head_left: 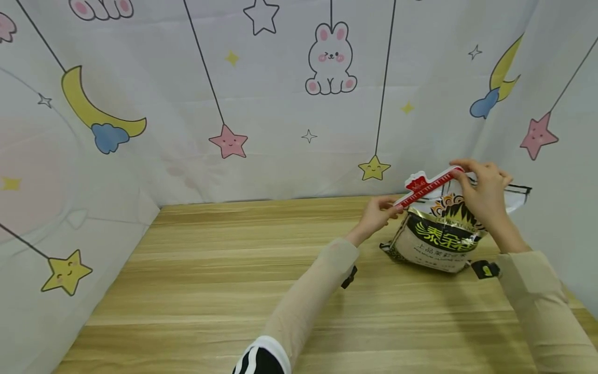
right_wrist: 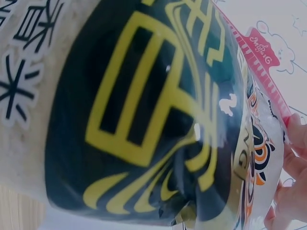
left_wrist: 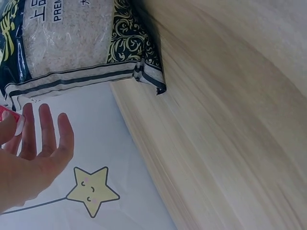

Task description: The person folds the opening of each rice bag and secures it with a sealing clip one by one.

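Note:
A bag of rice (head_left: pixel 436 246) stands at the right of the table, with a dark and gold label and a clear front that shows the grains. Across its upper part runs a red and white ruler (head_left: pixel 429 188), tilted up to the right. My left hand (head_left: pixel 376 215) pinches the ruler's lower left end; the left wrist view has its other fingers spread beside the bag. At the upper right end, my right hand (head_left: pixel 487 193) holds the ruler between thumb and fingers. The right wrist view shows keyboard-like marks along the ruler, close behind the bag's top.
A wood-grain table (head_left: pixel 210 280) extends to the left and front of the bag. Behind it hangs a white cloth (head_left: pixel 280 104) printed with stars, moons and rabbits. The cloth also runs along the left and right sides.

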The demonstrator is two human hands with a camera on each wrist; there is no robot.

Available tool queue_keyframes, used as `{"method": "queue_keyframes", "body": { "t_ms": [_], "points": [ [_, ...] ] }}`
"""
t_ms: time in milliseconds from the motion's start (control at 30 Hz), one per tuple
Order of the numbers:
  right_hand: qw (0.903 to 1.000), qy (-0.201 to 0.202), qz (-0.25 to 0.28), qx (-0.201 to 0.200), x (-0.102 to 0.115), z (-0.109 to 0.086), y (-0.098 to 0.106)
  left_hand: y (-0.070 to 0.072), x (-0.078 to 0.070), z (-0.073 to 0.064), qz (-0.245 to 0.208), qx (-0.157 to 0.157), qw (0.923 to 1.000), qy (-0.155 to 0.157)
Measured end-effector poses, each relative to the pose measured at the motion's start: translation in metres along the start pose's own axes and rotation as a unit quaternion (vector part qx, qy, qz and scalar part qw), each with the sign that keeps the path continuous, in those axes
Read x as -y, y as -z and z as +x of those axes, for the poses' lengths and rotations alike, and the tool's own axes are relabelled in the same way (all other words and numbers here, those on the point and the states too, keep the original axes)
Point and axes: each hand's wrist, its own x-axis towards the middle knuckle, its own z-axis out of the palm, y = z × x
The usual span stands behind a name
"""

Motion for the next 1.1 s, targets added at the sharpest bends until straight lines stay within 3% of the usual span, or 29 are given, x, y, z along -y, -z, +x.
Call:
{"method": "queue_keyframes", "body": {
  "t_ms": [400,667,1100],
  "points": [
    [0.9985,-0.008,-0.024,-0.048,0.0029,-0.0012,-0.0031,-0.0031,-0.0077,-0.0030,-0.036,-0.046,0.9973,0.044],
    [0.9974,0.001,-0.021,-0.069,0.0013,-0.0008,-0.0059,-0.0039,-0.0059,-0.0012,-0.031,-0.066,0.9963,0.046],
    [0.9966,-0.037,0.020,-0.070,0.0010,-0.0072,-0.0094,-0.0051,-0.0049,-0.0059,-0.055,-0.068,0.9944,0.059]
  ]
}}
